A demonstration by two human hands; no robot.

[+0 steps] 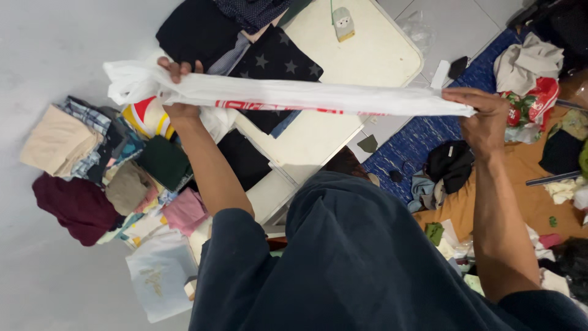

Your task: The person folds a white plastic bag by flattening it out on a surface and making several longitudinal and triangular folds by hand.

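Closest to the camera, the person's dark blue shirt (361, 263) fills the lower view. Above it, the left hand (177, 92) and right hand (484, 119) each clench one end of a white cloth with a red stripe (294, 98), pulling it taut and level over the cream table (380, 55). Beyond lie folded dark clothes (245, 43).
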